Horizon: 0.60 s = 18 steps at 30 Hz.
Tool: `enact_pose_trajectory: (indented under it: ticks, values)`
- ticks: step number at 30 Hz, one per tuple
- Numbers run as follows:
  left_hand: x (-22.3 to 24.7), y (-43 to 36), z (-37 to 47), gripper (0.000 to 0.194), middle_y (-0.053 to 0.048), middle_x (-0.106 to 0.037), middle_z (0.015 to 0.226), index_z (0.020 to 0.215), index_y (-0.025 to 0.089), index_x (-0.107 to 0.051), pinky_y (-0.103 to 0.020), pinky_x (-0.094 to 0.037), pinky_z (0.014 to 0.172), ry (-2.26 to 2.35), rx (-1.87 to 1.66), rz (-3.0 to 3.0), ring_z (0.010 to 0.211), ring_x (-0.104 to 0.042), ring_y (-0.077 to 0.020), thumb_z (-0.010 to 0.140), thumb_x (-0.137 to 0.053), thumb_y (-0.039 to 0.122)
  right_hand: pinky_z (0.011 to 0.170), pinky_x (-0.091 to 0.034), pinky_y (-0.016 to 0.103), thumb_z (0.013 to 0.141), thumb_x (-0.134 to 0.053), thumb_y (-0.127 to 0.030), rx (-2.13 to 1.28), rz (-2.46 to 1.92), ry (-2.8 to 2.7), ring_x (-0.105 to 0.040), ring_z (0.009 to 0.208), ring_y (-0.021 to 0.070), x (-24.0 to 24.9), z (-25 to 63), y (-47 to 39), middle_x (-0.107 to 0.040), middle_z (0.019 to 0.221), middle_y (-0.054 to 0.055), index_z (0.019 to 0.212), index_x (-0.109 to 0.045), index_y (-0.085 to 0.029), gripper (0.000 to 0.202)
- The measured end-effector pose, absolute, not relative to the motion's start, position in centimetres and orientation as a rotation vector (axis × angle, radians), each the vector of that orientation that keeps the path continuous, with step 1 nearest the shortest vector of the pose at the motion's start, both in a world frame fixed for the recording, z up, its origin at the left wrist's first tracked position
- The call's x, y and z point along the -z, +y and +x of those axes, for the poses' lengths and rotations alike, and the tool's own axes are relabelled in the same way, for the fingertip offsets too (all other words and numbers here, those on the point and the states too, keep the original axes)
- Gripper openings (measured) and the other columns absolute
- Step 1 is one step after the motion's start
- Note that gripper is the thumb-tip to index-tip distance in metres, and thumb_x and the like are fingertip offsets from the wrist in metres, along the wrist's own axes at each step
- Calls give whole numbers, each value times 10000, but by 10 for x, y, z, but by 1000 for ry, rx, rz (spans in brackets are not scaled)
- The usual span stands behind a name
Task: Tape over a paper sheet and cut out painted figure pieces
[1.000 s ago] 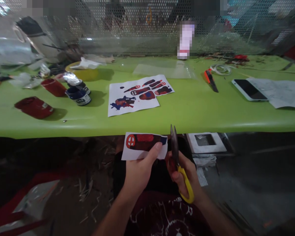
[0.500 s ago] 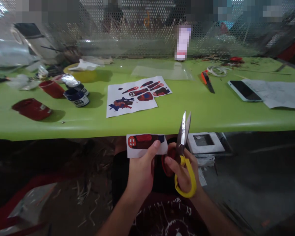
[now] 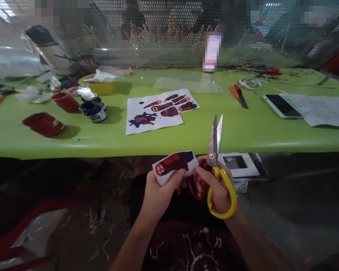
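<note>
Between the thumb and fingers of my left hand (image 3: 161,195) is a small white piece of paper (image 3: 190,168) with a painted dark red, red and blue shape on it. The piece is tilted, its right end higher than its left. My right hand (image 3: 217,188) is closed round scissors (image 3: 212,156) with one yellow and one red handle. Their blades point up, slightly parted, to the right of the paper. My right thumb tip touches or nearly touches the paper's right edge. Beyond on the table lies a larger painted sheet (image 3: 172,119).
On the green table (image 3: 115,141) at left stand red paint pots (image 3: 43,124), a dark blue paint pot (image 3: 93,111) and a yellow bowl (image 3: 104,88). At right lie a utility knife (image 3: 239,96), a phone (image 3: 282,106) and a paper sheet (image 3: 324,109). A metal mesh (image 3: 158,37) rises behind.
The paper has tilted and shifted a little right, and my right thumb has come to its edge. The scissors have moved up and right and turned in my hand.
</note>
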<state>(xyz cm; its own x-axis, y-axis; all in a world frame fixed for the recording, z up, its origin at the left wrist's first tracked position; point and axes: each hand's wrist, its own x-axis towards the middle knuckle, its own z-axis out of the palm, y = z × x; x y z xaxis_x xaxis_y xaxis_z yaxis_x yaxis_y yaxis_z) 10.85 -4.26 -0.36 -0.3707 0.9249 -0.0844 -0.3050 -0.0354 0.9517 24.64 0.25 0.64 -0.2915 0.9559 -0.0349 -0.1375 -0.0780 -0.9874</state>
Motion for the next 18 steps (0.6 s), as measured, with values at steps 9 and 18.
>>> enact_pose_trajectory:
  ticks: [9,18]
  values:
    - [-18,-38,111,313,-18,-637,505,620,141,-697,-182,-372,331,1300,-1715,696,373,-508,-85,784,-804,385,468,-288,263,865,-620,-703,-1477,-916,-1555,-363,549,130,38,280,-29,-452,698,-33,1116,-556,-259,515]
    - [-25,-39,118,292,-5,-623,503,581,158,-639,-187,-367,315,1450,-1707,720,361,-506,-86,792,-775,306,500,-285,253,825,-623,-761,-1573,-908,-1649,-339,612,122,32,274,-47,-426,771,-26,1082,-571,-218,602]
